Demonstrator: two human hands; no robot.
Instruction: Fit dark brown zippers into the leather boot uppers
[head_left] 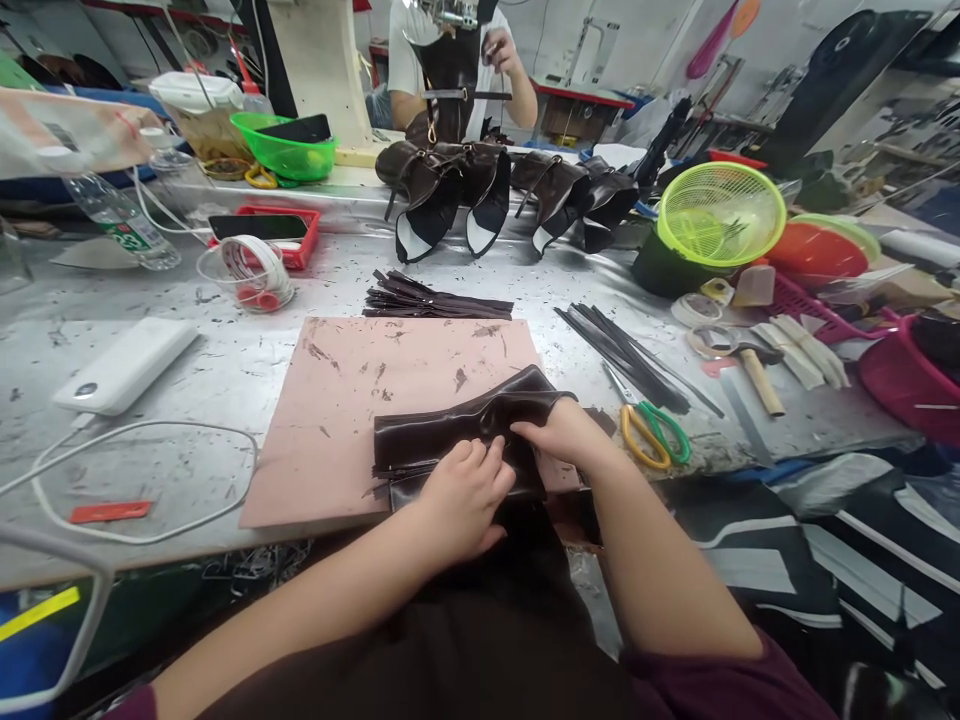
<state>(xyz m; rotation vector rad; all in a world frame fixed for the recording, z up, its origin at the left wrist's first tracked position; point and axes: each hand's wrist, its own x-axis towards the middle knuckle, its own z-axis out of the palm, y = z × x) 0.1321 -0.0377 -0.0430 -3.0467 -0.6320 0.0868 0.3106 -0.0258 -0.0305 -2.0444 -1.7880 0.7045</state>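
Note:
A dark brown leather piece [442, 425] lies on a pink work mat [352, 400] at the near edge of the table. My left hand [461, 500] rests on its near side with fingers curled, pressing the leather. My right hand [562, 430] pinches the leather's right end between the fingertips. A zipper runs along the piece's lower left edge.
Black strips [435, 298] lie behind the mat, more [622, 350] to its right. Scissors [652, 430] and a hammer [746, 360] lie right. A power bank [124, 365] with white cable sits left. Brown boots [487, 190] stand at the back, where another person [457, 60] works.

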